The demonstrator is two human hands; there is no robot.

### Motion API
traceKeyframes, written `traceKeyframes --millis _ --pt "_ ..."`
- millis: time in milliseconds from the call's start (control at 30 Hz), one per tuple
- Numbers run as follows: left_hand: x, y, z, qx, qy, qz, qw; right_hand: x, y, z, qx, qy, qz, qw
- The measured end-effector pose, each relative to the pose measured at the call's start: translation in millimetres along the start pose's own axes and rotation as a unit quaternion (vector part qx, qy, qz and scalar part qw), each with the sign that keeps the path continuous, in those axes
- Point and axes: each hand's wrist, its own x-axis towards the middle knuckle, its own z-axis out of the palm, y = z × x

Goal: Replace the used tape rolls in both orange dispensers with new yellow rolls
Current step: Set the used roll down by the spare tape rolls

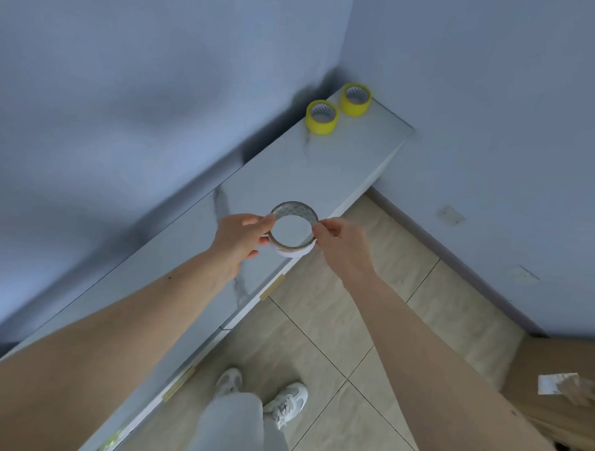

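Pinched between left hand (240, 235) and right hand (338, 238), a nearly spent tape roll (292, 229) held just above the marble-topped desk (277, 176). At the desk's far end, two yellow rolls (322, 117) standing side by side.

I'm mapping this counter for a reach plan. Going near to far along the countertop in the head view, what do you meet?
Left hand and right hand pinching the used tape roll → bare marble countertop → nearer yellow roll → farther yellow roll by the wall corner.
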Motion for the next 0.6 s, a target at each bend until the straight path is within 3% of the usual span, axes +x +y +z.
traceKeyframes --millis 600 --pt "165 127 97 -0.058 0.053 -0.034 0.996 240 -52 -69 -0.015 -0.067 0.037 0.997"
